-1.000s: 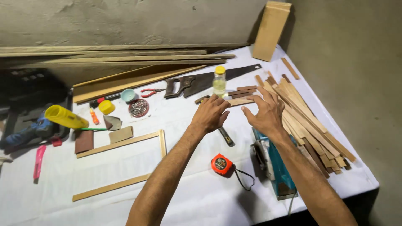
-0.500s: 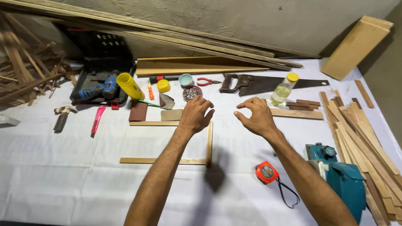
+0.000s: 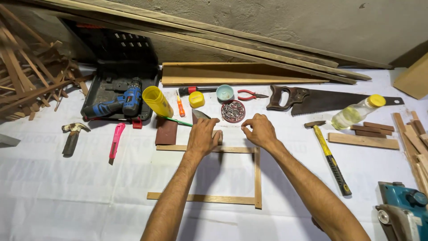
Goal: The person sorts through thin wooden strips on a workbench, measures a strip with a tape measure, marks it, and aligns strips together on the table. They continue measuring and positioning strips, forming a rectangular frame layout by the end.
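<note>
The left hand [image 3: 203,136] is lying palm down over the top strip [image 3: 232,149] of a three-sided wooden frame [image 3: 257,178], its fingers curling over a small wood block [image 3: 217,135] at the strip's upper edge; whether the grip is actually closing on the block cannot be told, since the fingers are hiding it. The right hand [image 3: 260,130] is hovering just beside it, thumb and forefinger pinching together near the tips of the left fingers, the remaining fingers bending loosely; anything between the pinched tips is too small to make out. Both forearms are reaching up from the lower edge of the view, converging toward the top strip, with the wrists held fairly straight.

The frame is lying flat on the white-covered bench [image 3: 67,192]: the top strip, a right upright and a bottom strip [image 3: 200,198] meeting at the corners. Just beyond the hands a round tin of nails [image 3: 233,111] is sitting, with a yellow cup [image 3: 196,99] and red pliers [image 3: 250,94] near it. To the right a handsaw [image 3: 312,100], a hammer [image 3: 329,156] and a clear bottle with a yellow cap [image 3: 356,114] are resting. To the left a blue drill [image 3: 116,105] is lying in its black case.
</note>
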